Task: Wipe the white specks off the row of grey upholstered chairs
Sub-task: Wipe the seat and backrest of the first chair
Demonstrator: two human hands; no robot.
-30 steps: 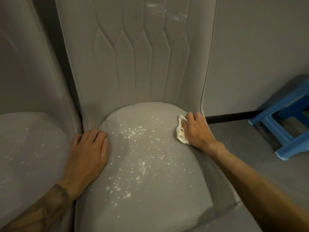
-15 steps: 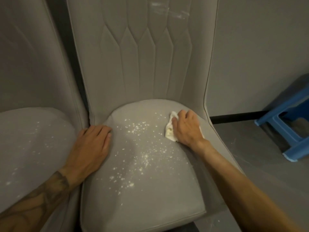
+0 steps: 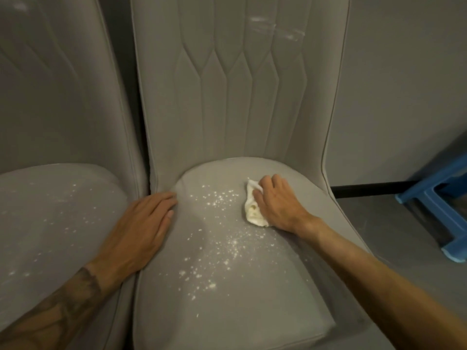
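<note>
A grey upholstered chair [image 3: 242, 311] fills the middle, with white specks [image 3: 222, 251] scattered over its seat. My right hand [image 3: 278, 203] holds a crumpled white cloth [image 3: 254, 210] pressed down on the back right part of that seat, fingers curled over it. My left hand [image 3: 141, 228] rests flat with straight fingers on the seat's left edge. A second grey chair [image 3: 45, 236] stands to the left, its seat also dotted with white specks. White smears [image 3: 275, 27] mark the upper backrest of the middle chair.
A blue plastic stool [image 3: 439, 208] stands on the grey floor at the right. A grey wall with a black skirting strip [image 3: 366, 190] runs behind the chairs.
My right hand has slid the cloth leftward from the seat's right rim toward the specks. The view has shifted to the left; my left hand stays on the seat's left edge.
</note>
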